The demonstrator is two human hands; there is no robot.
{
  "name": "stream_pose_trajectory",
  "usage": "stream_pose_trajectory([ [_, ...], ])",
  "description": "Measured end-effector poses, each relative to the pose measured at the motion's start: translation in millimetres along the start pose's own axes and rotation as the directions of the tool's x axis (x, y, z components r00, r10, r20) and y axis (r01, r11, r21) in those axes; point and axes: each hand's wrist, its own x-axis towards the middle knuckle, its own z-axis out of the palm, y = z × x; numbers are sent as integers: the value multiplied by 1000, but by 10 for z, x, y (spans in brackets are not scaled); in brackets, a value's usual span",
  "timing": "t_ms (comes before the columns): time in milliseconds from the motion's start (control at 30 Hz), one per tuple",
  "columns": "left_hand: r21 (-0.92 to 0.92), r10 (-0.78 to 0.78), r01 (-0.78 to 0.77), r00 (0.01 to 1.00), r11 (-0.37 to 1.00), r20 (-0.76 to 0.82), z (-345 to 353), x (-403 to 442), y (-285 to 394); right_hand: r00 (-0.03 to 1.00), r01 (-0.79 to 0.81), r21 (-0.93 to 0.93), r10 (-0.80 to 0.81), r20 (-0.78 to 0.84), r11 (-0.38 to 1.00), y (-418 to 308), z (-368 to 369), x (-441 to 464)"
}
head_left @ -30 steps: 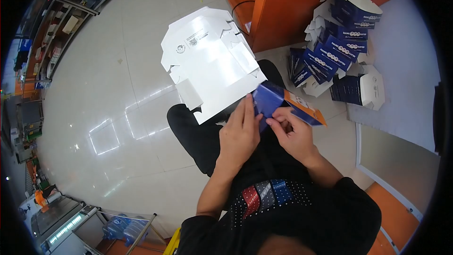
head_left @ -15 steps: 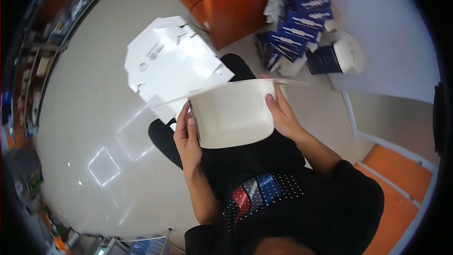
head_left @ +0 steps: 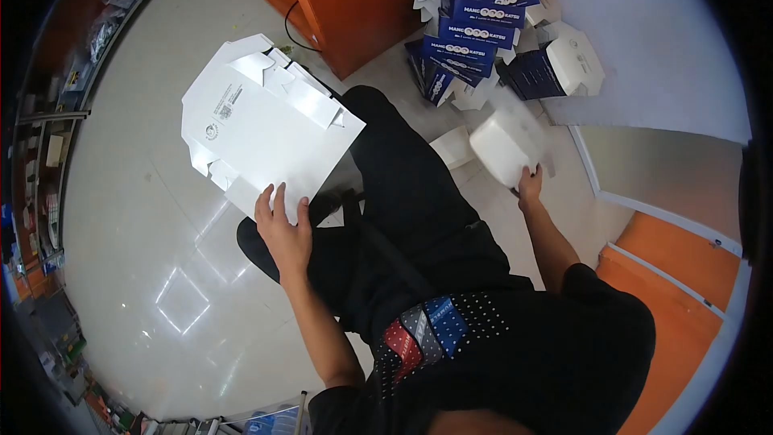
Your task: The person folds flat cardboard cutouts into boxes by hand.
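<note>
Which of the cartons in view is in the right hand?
The formed carton showing white, slightly blurred; the right hand grips its near edge. The left hand is at the flat white cartons' edge; the blue-printed cartons are heaped apart, untouched.

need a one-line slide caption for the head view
Left hand at the edge of flat white cardboard, right hand holding a white carton near a pile of blue cartons.

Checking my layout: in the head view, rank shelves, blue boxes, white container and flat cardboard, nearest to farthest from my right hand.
1. White container: in the right hand.
2. Blue boxes: piled, upper right.
3. Flat cardboard: at the left hand.
4. Shelves: far left edge.
</note>
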Motion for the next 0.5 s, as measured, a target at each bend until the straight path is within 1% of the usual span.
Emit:
stream_pose_trajectory([
  [100, 99, 81, -90, 993, 991, 87, 77, -49, -90, 1000, -9, -320, 5, -15, 947, 534, -205, 372],
  [133, 104, 80, -93, 990, 990, 120, 97, -59, -114, 1000, -8, -322, 16, 21, 947, 596, -197, 396],
  [233, 118, 59, -78, 986, 990, 157, 124, -70, -135, 991, 89, -495, -27, 131, 864, 715, -52, 628],
  [267, 129, 56, -78, 984, 989, 170, 125, -66, -150, 983, 102, -414, -28, 180, 904, 741, 44, 766],
  [367, 181, 65, -101, 979, 978, 194, 116, -49, -165, 974, 223, -509, -177, 138, 831, 564, 409, 893],
  [433, 242, 91, -135, 979, 961, 183, 95, -41, -151, 977, 211, -488, -164, 137, 847, 485, 608, 1092],
  [500, 206, 121, -153, 980, 966, 161, 87, -57, -222, 972, 227, -467, -166, 168, 855, 413, 752, 1084],
])
